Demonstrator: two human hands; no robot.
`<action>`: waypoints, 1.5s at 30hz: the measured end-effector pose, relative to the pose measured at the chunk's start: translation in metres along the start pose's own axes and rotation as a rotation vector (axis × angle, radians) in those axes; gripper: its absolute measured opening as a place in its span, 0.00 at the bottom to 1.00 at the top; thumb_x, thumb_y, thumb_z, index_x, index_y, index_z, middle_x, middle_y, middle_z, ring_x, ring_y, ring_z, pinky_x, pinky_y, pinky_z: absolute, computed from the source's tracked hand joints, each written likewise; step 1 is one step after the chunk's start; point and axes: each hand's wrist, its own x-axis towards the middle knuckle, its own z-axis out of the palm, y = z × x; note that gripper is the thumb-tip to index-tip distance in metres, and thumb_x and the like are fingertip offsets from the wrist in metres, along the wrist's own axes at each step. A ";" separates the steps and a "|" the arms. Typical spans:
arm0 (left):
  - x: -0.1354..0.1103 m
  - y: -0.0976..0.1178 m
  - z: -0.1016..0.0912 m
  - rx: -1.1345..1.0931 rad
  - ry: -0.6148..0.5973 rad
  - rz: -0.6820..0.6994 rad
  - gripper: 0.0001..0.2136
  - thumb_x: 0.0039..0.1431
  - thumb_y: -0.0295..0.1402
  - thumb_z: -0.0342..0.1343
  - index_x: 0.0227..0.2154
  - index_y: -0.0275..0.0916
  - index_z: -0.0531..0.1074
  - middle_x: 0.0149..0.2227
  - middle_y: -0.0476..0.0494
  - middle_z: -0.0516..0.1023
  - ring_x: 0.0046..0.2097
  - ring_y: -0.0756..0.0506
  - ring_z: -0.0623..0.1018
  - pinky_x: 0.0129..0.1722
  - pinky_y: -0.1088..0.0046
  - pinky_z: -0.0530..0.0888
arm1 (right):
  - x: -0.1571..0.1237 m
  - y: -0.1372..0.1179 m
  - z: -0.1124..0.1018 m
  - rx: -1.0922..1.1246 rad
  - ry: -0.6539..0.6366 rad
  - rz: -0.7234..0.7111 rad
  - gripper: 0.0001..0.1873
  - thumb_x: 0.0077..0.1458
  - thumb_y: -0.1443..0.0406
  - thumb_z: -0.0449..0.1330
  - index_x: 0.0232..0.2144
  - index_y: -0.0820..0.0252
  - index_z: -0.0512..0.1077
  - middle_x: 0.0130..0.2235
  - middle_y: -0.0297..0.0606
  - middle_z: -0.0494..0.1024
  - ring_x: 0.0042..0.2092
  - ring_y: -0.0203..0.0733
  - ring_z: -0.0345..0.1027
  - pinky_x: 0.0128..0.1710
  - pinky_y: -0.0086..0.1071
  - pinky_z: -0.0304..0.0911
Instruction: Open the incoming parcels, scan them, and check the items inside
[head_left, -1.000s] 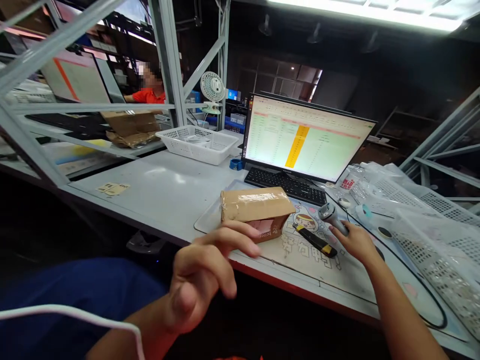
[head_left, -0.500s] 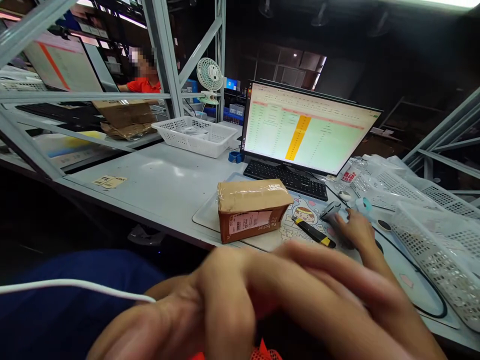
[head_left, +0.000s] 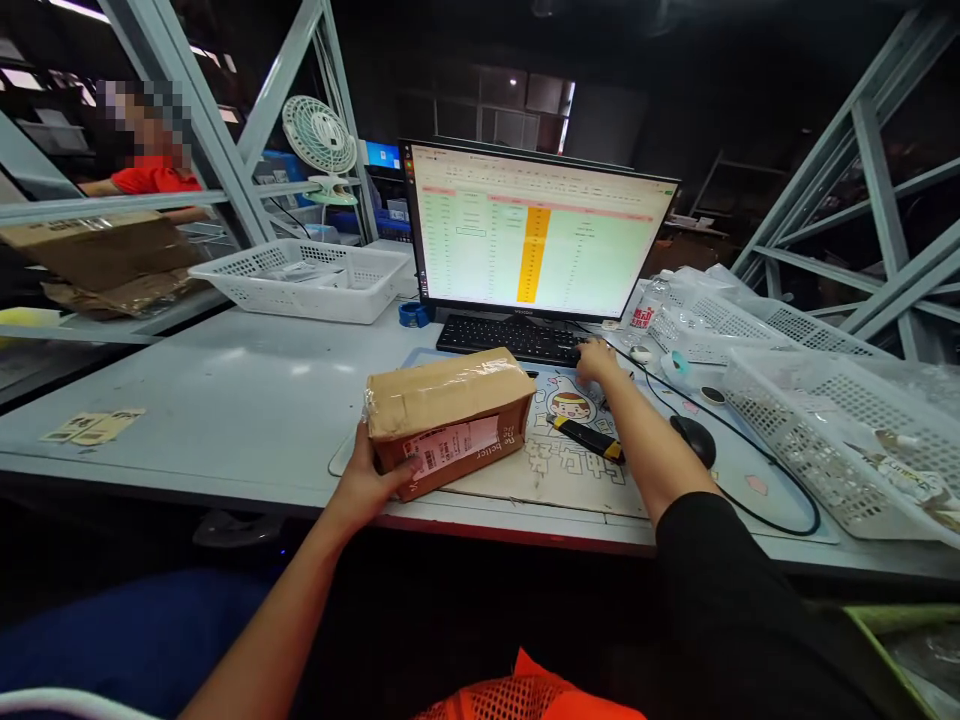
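Note:
A taped brown cardboard box [head_left: 450, 385] with a pinkish label sits at the front of the desk mat, slightly tilted. My left hand [head_left: 373, 478] grips its left end, thumb on the front face near the label and fingers behind the corner. Farther right, my right hand [head_left: 596, 362] reaches to the right end of the black keyboard [head_left: 510, 338], fingertips extended at the keys and partly hidden. A yellow-and-black utility knife [head_left: 589, 438] lies on the mat, between the box and my right forearm.
Behind the keyboard stands a monitor [head_left: 540, 235] showing a spreadsheet. A white basket [head_left: 315, 300] is at back left, and white baskets [head_left: 810, 450] line the right side. A black mouse [head_left: 694, 440] and a looping cable [head_left: 780, 470] lie right of my forearm. A person [head_left: 154, 175] is beyond the rack.
My left hand has gone from close in front of the camera to the box's left end. My right hand has moved from beside a dark-and-silver object to the keyboard. The view has shifted right.

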 end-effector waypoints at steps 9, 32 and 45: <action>0.001 -0.004 -0.005 0.030 -0.019 0.024 0.46 0.52 0.56 0.70 0.68 0.40 0.60 0.62 0.32 0.76 0.64 0.28 0.75 0.66 0.48 0.73 | 0.011 -0.022 0.011 -0.143 -0.091 -0.028 0.20 0.64 0.72 0.60 0.57 0.70 0.76 0.67 0.61 0.67 0.72 0.66 0.53 0.70 0.61 0.53; 0.023 0.013 -0.015 0.009 -0.273 0.037 0.45 0.44 0.58 0.74 0.62 0.39 0.71 0.62 0.31 0.77 0.66 0.25 0.73 0.69 0.43 0.69 | -0.148 -0.027 -0.029 0.876 -0.202 -0.138 0.16 0.70 0.59 0.47 0.51 0.58 0.69 0.35 0.39 0.79 0.33 0.43 0.76 0.33 0.34 0.73; 0.012 0.024 -0.012 0.137 -0.198 0.136 0.48 0.42 0.65 0.70 0.59 0.35 0.73 0.59 0.28 0.79 0.61 0.27 0.78 0.63 0.49 0.76 | -0.149 -0.063 -0.075 1.009 -0.421 -0.284 0.23 0.66 0.44 0.61 0.36 0.57 0.69 0.24 0.32 0.71 0.21 0.35 0.66 0.18 0.27 0.65</action>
